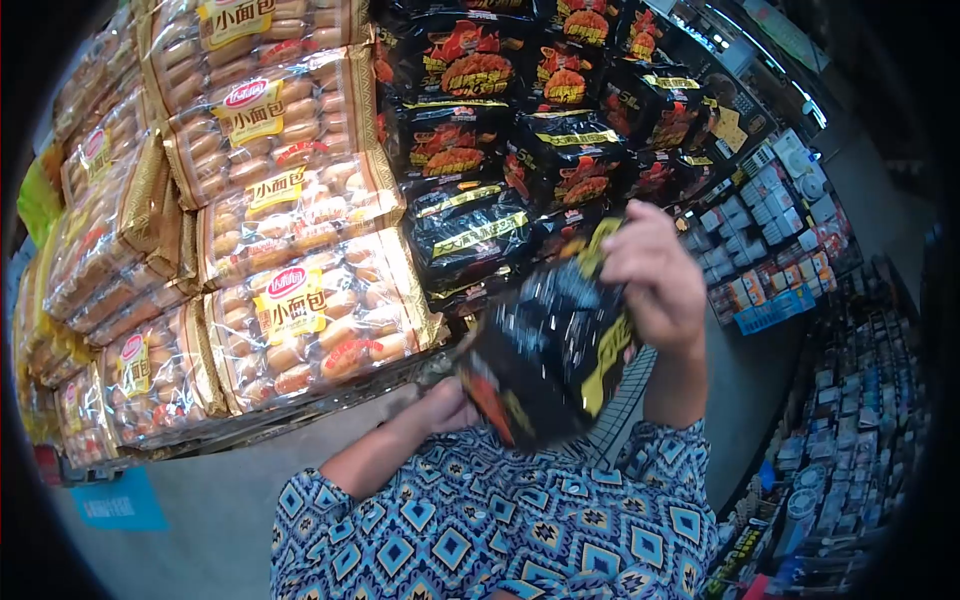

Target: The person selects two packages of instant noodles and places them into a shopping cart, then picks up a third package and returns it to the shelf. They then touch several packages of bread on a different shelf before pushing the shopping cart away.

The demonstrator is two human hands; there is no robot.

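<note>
A black multipack of instant noodles (545, 350) with yellow lettering is held up in front of my patterned shirt, tilted and smeared by motion. My right hand (655, 270) grips its upper right end, fingers curled over the top edge. At the lower left end is my left hand (447, 406), closed against the pack, with its fingers partly hidden. Just beyond stand stacked black noodle packs (468, 228) of the same look, with red and orange noodle pictures on several.
Clear bags of small bread rolls (310, 315) are piled on the display at the left. A wire basket or cart (625, 400) shows behind my right forearm. Shelves of packaged goods (850, 430) line the right side, across a grey floor (740, 385). A blue sign (118, 500) hangs below the display.
</note>
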